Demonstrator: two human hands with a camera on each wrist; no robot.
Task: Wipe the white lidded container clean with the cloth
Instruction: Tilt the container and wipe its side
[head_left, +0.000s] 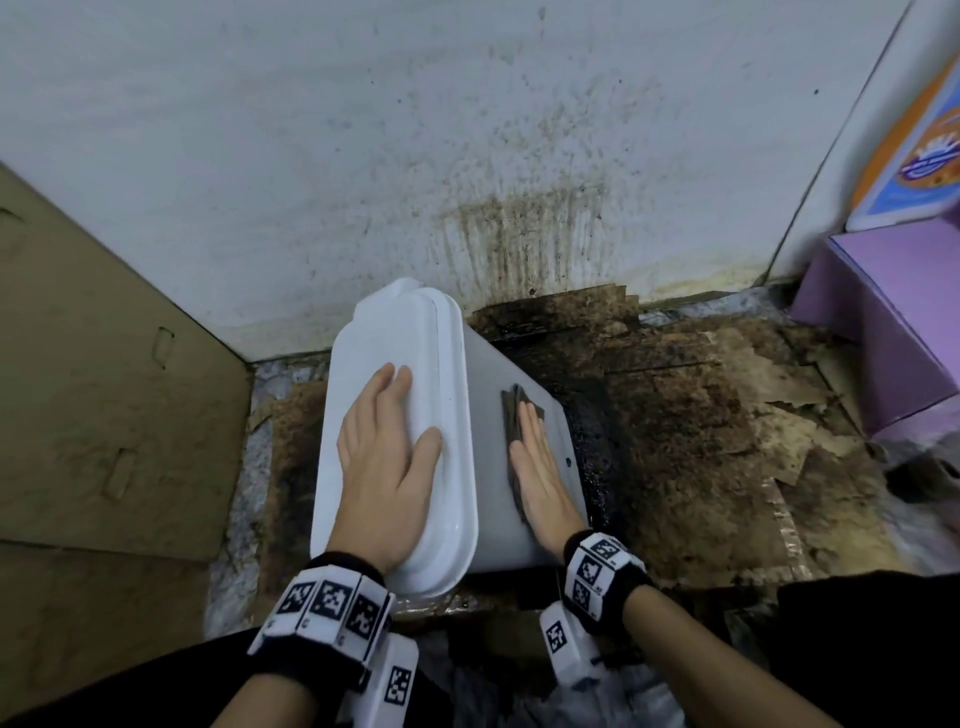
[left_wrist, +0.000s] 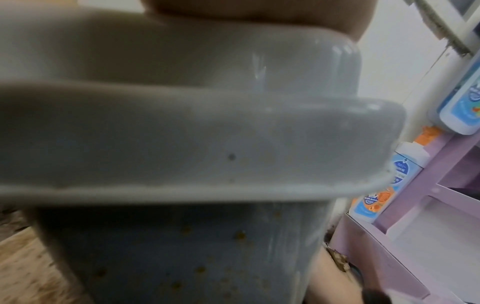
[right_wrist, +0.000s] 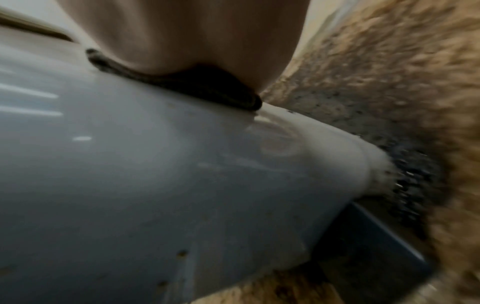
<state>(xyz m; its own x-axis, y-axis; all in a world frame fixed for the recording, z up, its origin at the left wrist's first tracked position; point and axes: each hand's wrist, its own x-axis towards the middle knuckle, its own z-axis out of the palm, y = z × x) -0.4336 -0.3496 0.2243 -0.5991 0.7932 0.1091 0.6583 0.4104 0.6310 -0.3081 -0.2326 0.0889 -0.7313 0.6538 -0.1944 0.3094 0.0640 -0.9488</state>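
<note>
The white lidded container (head_left: 483, 499) stands on the stained floor, tilted toward the left, its lid (head_left: 384, 332) facing up and left. My left hand (head_left: 387, 457) lies flat on the lid with straight fingers. My right hand (head_left: 535, 467) presses a dark grey-brown cloth (head_left: 514, 410) flat against the container's right side wall. In the left wrist view the lid rim (left_wrist: 233, 144) fills the frame above a speckled wall (left_wrist: 182, 257). In the right wrist view the palm (right_wrist: 182, 37) bears on the cloth (right_wrist: 207, 88) over the grey-white wall (right_wrist: 155, 174).
Stained, peeling cardboard (head_left: 727, 426) covers the floor to the right. A dirty white wall (head_left: 415, 156) rises behind. A brown cardboard panel (head_left: 104, 389) stands on the left. A purple box (head_left: 883, 322) and bottles (left_wrist: 384, 185) sit at the right.
</note>
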